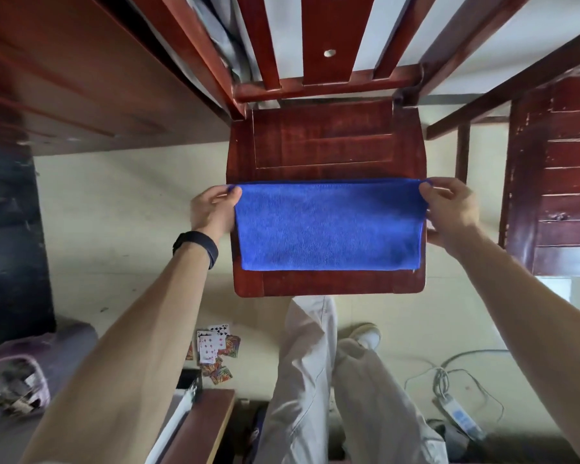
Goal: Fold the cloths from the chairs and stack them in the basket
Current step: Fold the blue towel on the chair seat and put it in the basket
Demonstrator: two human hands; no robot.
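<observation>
Head view, looking down on a chair seat [325, 145].

**Progress.** The cloth [329, 226] lies flat on the near half of the seat as a wide rectangle. A doubled edge down its right side suggests that at least 1 fold is in place. It is judged part-folded: 1 more fold across its width would likely be needed before it is compact enough to stack. No basket can be identified with certainty, so the count of cloths already stacked cannot be told. Carrying this cloth to the basket is not yet done. A grey shape [221, 38] behind the backrest is too unclear to name.

**Hands.** The left hand [215, 209] pinches the far left corner of the cloth between thumb and curled fingers. The right hand [449, 209] pinches the far right corner in the same way, with its lower fingers beside the right edge. Neither hand holds anything else. The 2 grips keep the far edge taut and straight.

**Cloth.** It is bright blue with a short, soft nap and a stitched hem along the far edge. The layers sit closely aligned and the surface is smooth, with only faint creases. Its near edge rests just inside the front rim of the seat. It would be expected to handle as limp and light.
</observation>
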